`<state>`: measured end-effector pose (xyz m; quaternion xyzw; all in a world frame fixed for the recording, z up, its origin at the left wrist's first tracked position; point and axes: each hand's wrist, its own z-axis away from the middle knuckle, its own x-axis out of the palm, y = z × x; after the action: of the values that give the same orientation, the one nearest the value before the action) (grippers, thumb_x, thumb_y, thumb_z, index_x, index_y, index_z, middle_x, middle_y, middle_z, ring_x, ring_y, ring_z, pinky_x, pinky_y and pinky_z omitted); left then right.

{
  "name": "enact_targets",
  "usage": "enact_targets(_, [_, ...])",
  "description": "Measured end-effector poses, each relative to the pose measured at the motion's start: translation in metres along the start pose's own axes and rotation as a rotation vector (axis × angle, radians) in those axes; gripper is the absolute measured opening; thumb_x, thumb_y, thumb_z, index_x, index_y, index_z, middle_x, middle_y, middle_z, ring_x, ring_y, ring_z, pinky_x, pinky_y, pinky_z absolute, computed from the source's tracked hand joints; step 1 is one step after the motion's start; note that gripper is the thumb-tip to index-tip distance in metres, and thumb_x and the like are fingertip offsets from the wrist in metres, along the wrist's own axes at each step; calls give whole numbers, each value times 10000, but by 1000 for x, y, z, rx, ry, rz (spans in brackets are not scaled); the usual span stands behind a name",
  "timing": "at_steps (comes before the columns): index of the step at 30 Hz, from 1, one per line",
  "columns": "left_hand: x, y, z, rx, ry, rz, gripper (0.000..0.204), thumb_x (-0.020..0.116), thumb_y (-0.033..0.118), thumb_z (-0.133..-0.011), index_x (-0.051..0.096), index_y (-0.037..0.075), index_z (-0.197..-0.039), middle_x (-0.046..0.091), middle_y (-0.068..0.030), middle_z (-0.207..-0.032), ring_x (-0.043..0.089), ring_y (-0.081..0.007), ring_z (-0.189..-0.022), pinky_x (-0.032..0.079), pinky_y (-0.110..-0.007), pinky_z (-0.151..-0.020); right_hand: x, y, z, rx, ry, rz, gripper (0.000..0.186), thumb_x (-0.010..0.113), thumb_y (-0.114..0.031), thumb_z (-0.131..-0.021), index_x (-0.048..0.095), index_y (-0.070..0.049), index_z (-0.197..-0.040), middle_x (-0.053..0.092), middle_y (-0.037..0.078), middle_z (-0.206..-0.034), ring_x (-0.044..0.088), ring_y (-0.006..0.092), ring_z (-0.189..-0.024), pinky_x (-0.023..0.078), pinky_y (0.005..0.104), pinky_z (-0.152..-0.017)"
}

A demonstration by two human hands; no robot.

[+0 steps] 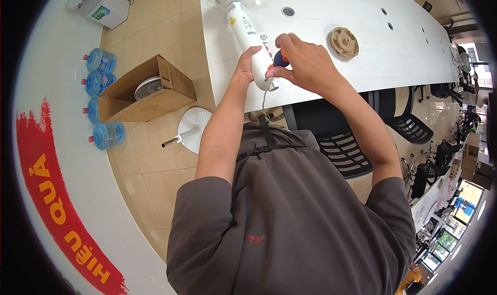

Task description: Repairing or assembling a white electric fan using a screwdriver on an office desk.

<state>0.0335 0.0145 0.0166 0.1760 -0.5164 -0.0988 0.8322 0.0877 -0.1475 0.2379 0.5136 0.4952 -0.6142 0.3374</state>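
Observation:
A white fan lies along the white table, its motor housing and clear blades at the far end. My left hand grips the fan's column near its lower end. My right hand is closed on a dark blue and orange screwdriver at the column, its thumb low beside it; the tool's tip is hidden. A grey cable hangs from the column past the table edge. A brown moulded-pulp piece lies to the right.
Left on the floor are an open cardboard box with a round part inside, several water jugs and a white round base with a metal tube. Black mesh chairs line the near table edge. A white appliance stands back left.

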Motion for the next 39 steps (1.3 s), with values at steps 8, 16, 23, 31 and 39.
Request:
enact_targets(8, [-6, -1, -11, -39, -19, 27, 401, 673, 217, -844, 559, -10, -1154, 624, -176, -965, 657, -276, -893, 594, -460, -819, -2, 8, -2, -109, 65, -279, 550, 747, -459, -854, 521, -35, -1122, 625, 139, -1004, 682, 303, -853, 520, 405, -679])
enact_targets(16, [-8, 0, -8, -24, 2, -16, 423, 681, 200, -841, 543, -17, -1177, 627, -168, -967, 665, -270, -880, 603, -480, -811, 4, 7, 2, -92, 203, -65, 585, 723, -476, -866, 515, -46, -1203, 631, 133, -977, 678, 304, -896, 533, 406, -702])
enact_targets(23, [-4, 2, -9, -58, -65, 58, 397, 686, 204, -839, 565, -9, -1151, 631, -152, -961, 669, -268, -879, 606, -477, -813, -3, 14, -1, -166, 39, -319, 593, 728, -460, -866, 512, -39, -1222, 643, 133, -992, 674, 299, -880, 531, 418, -703])
enact_targets(31, [-18, 0, -10, -26, -46, 35, 393, 687, 214, -840, 568, -5, -1143, 631, -157, -957, 667, -269, -872, 602, -473, -804, 2, 7, 1, -192, 215, -195, 487, 729, -441, -879, 557, -65, -1136, 662, 111, -873, 658, 296, -828, 508, 414, -681])
enact_targets(39, [-14, 1, -3, -36, -2, -20, 381, 693, 227, -842, 578, -3, -1124, 638, -164, -935, 670, -274, -861, 605, -462, -786, -8, 2, -4, -19, -130, 29, 509, 778, -359, -852, 524, -63, -1180, 654, 96, -930, 668, 298, -921, 537, 419, -711])
